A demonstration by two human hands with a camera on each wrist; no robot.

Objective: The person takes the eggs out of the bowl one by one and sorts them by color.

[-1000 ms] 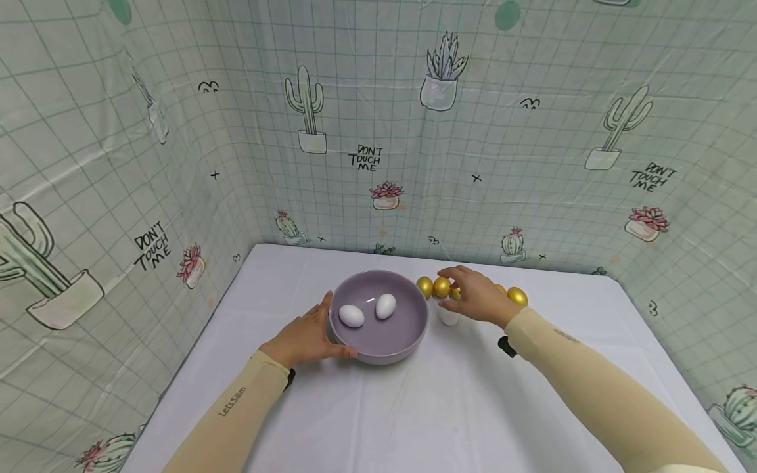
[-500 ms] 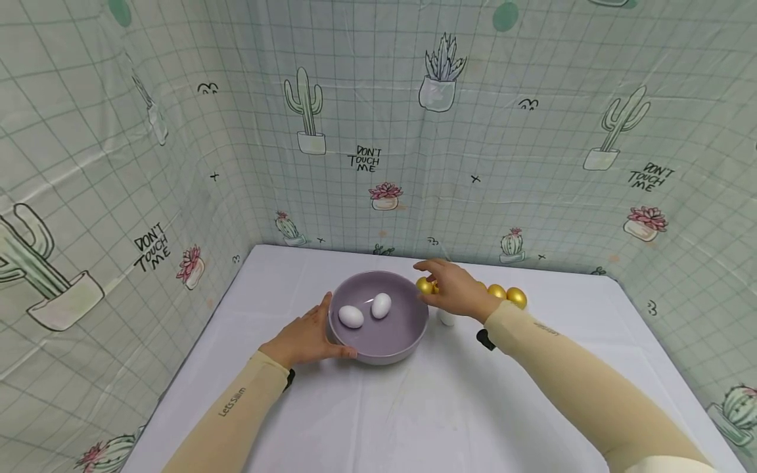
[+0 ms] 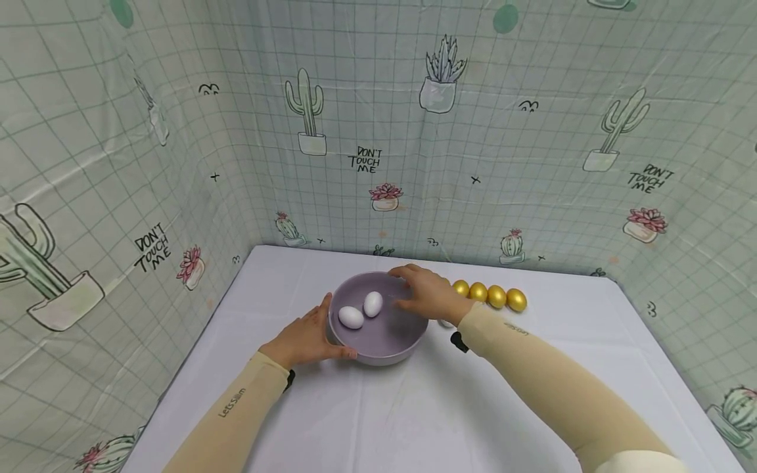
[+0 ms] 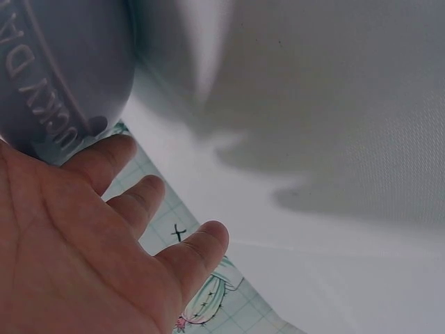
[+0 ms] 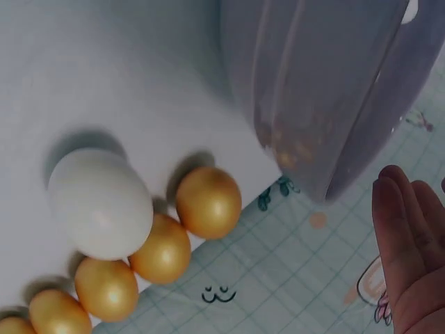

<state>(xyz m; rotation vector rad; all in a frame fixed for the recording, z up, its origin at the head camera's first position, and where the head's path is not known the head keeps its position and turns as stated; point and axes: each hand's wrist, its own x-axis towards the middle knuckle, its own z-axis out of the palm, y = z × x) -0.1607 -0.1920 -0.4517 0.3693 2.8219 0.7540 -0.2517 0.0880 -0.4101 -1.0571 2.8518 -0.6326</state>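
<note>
A purple-grey bowl [image 3: 381,341] stands on the table, with two white eggs [image 3: 351,317] at its left and middle. My left hand [image 3: 304,338] rests against the bowl's left side, thumb at the front rim and fingers spread along the wall. In the left wrist view, three of its fingers [image 4: 201,250] reach out straight, with raised lettering on the bowl's outer wall beside them. Over the bowl's right rim is my right hand [image 3: 428,293], thumb and fingers apart. Its straight fingers [image 5: 400,229] show nothing held in the right wrist view.
A row of several gold eggs [image 3: 496,297] lies right of the bowl toward the back. Another white egg [image 5: 101,203] sits beside that row, mostly behind my right hand from above. A patterned cloth [image 3: 473,144] rises behind the white-covered table [image 3: 414,420].
My right hand has moved left from above the white egg on the table to over the bowl's right rim. One white egg inside has shifted left toward the other. My left hand has stayed put.
</note>
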